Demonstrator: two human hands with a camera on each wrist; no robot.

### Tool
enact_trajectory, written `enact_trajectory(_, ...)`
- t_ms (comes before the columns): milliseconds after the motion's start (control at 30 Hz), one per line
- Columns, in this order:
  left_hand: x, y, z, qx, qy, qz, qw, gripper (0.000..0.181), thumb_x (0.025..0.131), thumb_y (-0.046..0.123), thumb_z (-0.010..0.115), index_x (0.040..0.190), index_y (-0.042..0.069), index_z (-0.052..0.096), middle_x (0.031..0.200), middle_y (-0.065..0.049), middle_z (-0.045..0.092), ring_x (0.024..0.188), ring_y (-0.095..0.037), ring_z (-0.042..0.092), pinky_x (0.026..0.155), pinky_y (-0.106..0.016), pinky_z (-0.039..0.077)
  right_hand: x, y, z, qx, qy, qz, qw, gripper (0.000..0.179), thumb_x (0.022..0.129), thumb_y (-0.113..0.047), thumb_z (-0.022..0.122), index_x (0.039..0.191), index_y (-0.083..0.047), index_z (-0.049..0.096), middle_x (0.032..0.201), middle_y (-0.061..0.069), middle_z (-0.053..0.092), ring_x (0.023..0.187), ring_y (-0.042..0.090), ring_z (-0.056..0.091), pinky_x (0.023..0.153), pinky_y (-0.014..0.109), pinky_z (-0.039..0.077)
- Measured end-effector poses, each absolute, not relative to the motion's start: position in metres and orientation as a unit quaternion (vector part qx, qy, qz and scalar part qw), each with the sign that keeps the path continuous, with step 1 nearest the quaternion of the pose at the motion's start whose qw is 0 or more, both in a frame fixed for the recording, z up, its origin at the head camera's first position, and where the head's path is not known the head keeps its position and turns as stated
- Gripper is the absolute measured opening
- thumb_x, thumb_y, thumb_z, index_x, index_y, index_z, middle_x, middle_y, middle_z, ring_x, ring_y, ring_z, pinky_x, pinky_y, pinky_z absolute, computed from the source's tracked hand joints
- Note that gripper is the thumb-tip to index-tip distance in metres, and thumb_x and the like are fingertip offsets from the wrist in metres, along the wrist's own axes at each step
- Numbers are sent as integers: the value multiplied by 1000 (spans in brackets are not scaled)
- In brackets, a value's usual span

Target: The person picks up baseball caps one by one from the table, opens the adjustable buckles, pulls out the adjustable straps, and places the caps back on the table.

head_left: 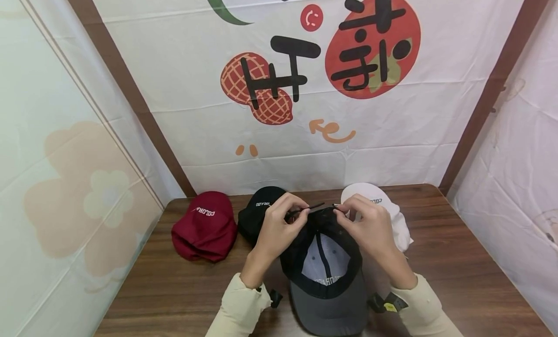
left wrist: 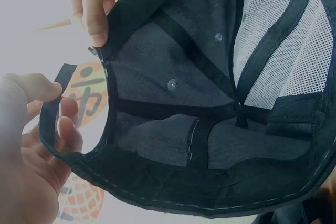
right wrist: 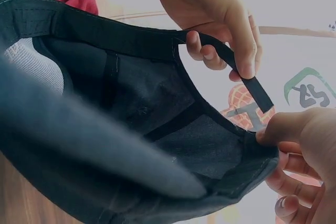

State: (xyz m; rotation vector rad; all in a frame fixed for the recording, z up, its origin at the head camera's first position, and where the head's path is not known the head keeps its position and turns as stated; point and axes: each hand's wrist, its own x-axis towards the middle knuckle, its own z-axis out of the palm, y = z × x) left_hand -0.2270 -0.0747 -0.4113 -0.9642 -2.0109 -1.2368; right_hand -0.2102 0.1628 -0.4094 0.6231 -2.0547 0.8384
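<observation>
A dark grey baseball cap (head_left: 329,310) is held up off the table, its opening facing me and its brim lowest. In the head view my left hand (head_left: 279,225) pinches the loose black adjustment strap (left wrist: 50,114) at the cap's back. The strap's free end sticks out past the fingertips. My right hand (head_left: 370,225) pinches the other edge of the back opening, near a small buckle (left wrist: 93,51). Strap end and buckle side stand apart with a gap between them. Mesh lining (left wrist: 286,45) shows inside the crown.
On the wooden table (head_left: 144,288) lie a dark red cap (head_left: 207,225) at the left, a black cap (head_left: 253,213) behind my left hand and a white cap (head_left: 398,225) behind my right. A printed white cloth (head_left: 183,124) hangs behind the table.
</observation>
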Motion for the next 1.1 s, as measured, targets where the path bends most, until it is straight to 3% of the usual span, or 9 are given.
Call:
enact_trajectory(300, -226, -75, -412, -363, -757, -466, 279, 8, 103, 14, 70, 100, 7, 73, 95, -4, 68, 69, -14, 57, 59, -25, 50, -211, 163, -410, 240, -815, 327, 413, 19, 79, -1, 90, 82, -13, 75, 83, -6, 76, 62, 7, 61, 58, 18, 45)
enact_trajectory(533, -225, -76, -413, -371, -768, -454, 259, 9, 99, 6, 73, 100, 14, 73, 94, 0, 67, 71, -10, 57, 61, -23, 51, -211, 163, -409, 238, -815, 333, 410, 19, 80, 0, 89, 84, -14, 77, 84, -6, 77, 62, 7, 61, 58, 18, 46)
enact_trajectory(933, -223, -76, -414, -374, -785, -441, 223, 4, 103, 16, 70, 101, 15, 74, 98, 2, 69, 80, -8, 61, 69, -24, 56, -211, 165, -410, 240, -816, 343, 398, 17, 82, 0, 88, 88, -14, 79, 88, -5, 78, 63, 8, 62, 58, 21, 48)
enact_trajectory(1100, -223, -75, -413, -371, -786, -441, 223, 4, 103, 15, 70, 100, 15, 74, 96, 2, 69, 78, -6, 61, 66, -24, 55, -210, 166, -410, 246, -812, 347, 400, 10, 87, -5, 85, 89, -13, 80, 88, -4, 79, 63, 8, 62, 59, 17, 47)
